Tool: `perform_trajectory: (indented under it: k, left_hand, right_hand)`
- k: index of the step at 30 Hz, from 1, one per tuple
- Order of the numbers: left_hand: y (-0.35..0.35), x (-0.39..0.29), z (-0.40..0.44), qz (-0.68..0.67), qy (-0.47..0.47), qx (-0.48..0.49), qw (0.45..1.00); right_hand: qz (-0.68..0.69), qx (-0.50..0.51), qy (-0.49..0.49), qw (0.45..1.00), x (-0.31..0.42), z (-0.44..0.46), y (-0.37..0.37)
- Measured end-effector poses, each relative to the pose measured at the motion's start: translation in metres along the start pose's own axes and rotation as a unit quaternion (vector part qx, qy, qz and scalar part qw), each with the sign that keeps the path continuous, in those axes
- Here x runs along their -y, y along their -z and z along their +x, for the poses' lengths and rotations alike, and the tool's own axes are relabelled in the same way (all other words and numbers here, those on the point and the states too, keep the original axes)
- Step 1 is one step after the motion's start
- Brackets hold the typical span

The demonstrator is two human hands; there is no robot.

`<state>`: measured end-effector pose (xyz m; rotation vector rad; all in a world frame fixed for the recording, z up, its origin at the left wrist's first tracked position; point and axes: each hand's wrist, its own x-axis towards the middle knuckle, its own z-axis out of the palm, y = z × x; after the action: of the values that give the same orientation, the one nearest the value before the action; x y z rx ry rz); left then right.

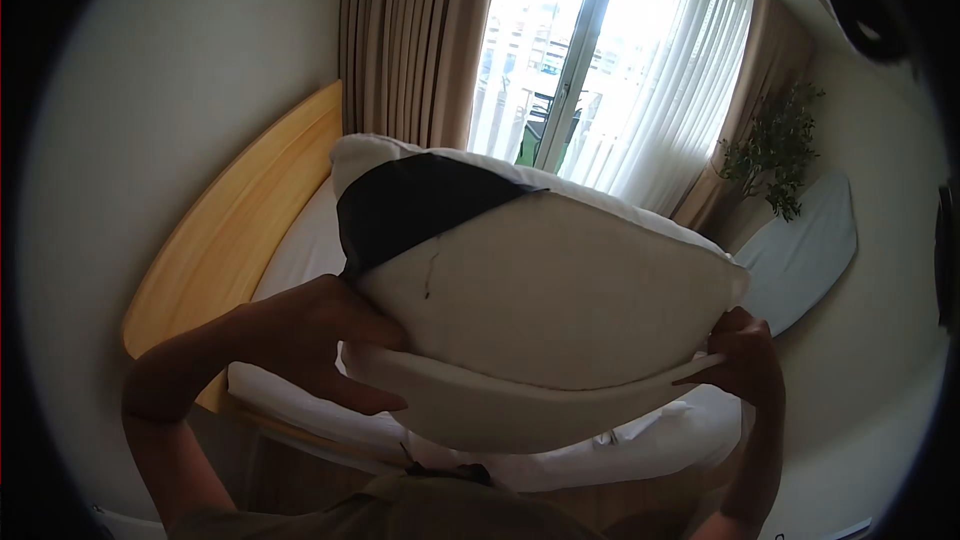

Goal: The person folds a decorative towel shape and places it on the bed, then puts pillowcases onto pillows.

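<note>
A plump white pillow (560,290) is held up in front of me, above the bed. Dark cloth (420,205) covers its upper left corner, and a thin dark mark shows on the white face beside it. Along the bottom, a white fabric fold (520,415) hangs away from the pillow's face and leaves a curved gap. My left hand (330,340) is closed on the lower left edge, thumb in front of the fold. At the lower right corner my right hand (742,345) pinches the edge. Some fingers of both hands are hidden behind the fabric.
Behind the pillow is a bed with a white sheet (300,250) and a curved wooden headboard (230,225) on the left. Brown curtains (415,40) and sheer white ones frame a glass door. An ironing board (810,260) and a leafy plant (775,145) stand at right.
</note>
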<state>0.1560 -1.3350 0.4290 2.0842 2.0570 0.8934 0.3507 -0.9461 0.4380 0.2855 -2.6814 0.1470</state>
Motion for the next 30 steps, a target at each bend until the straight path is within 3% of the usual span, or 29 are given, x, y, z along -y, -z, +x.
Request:
perform_trajectory:
  k: [1, 3, 4, 7, 9, 11, 13, 14, 16, 17, 19, 20, 21, 22, 23, 28, 30]
  left_hand:
    - [0.007, -0.010, 0.003, 0.005, -0.003, -0.002, 1.000]
    - [0.016, -0.023, 0.006, 0.021, 0.003, -0.107, 0.994]
    - [0.019, -0.025, 0.007, 0.004, 0.019, -0.107, 0.994]
    - [0.016, -0.018, 0.017, -0.033, 0.027, -0.081, 0.996]
    - [0.014, -0.019, 0.024, -0.042, 0.041, -0.074, 0.996]
    - [0.011, -0.017, 0.031, -0.067, 0.049, -0.092, 0.992]
    - [0.002, -0.010, 0.030, -0.038, 0.033, -0.117, 0.992]
    - [-0.006, -0.006, 0.026, -0.008, 0.017, -0.143, 0.990]
    - [-0.021, -0.006, 0.018, -0.061, 0.014, -0.050, 0.997]
    - [-0.031, -0.005, 0.013, -0.103, 0.018, -0.001, 0.995]
    - [-0.054, -0.006, 0.013, -0.013, -0.057, 0.104, 0.993]
    - [-0.064, -0.006, 0.013, -0.022, -0.069, 0.130, 0.989]
    - [-0.068, -0.005, 0.013, -0.027, -0.069, 0.133, 0.988]
    - [-0.059, -0.009, 0.017, -0.008, -0.086, 0.155, 0.984]
    - [-0.054, -0.010, 0.019, 0.014, -0.103, 0.175, 0.979]
    - [-0.043, -0.015, 0.019, 0.058, -0.148, 0.061, 0.985]
    - [-0.041, -0.026, 0.031, 0.006, -0.127, 0.060, 0.990]
  right_hand:
    - [-0.003, -0.005, 0.003, 1.000, -0.004, -0.002, 0.005]
    - [0.143, -0.022, -0.074, 0.987, -0.011, -0.010, 0.013]
    - [0.181, -0.014, -0.008, 0.983, -0.008, -0.008, 0.012]
    - [0.274, 0.076, -0.115, 0.952, 0.005, -0.020, 0.016]
    - [0.375, -0.005, -0.223, 0.900, 0.010, -0.010, 0.019]
    - [0.376, -0.032, -0.225, 0.898, 0.005, -0.002, 0.027]
    - [0.384, -0.093, -0.123, 0.910, 0.003, 0.003, 0.039]
    - [0.388, -0.030, -0.056, 0.919, -0.005, 0.003, 0.045]
    - [0.314, -0.016, 0.118, 0.942, -0.002, 0.017, 0.048]
    - [0.255, -0.055, 0.099, 0.960, 0.023, 0.034, 0.038]
    - [0.111, -0.108, 0.099, 0.983, 0.078, 0.079, 0.008]
    - [0.031, -0.055, 0.101, 0.993, 0.092, 0.092, -0.009]
    - [0.122, 0.047, 0.103, 0.986, 0.099, 0.098, -0.037]
    - [0.282, 0.124, 0.125, 0.943, 0.101, 0.104, -0.060]
    - [0.198, 0.205, 0.147, 0.947, 0.101, 0.101, -0.063]
    - [0.082, 0.245, 0.177, 0.950, 0.115, 0.081, -0.055]
    - [0.052, 0.228, 0.187, 0.954, 0.125, 0.083, -0.065]
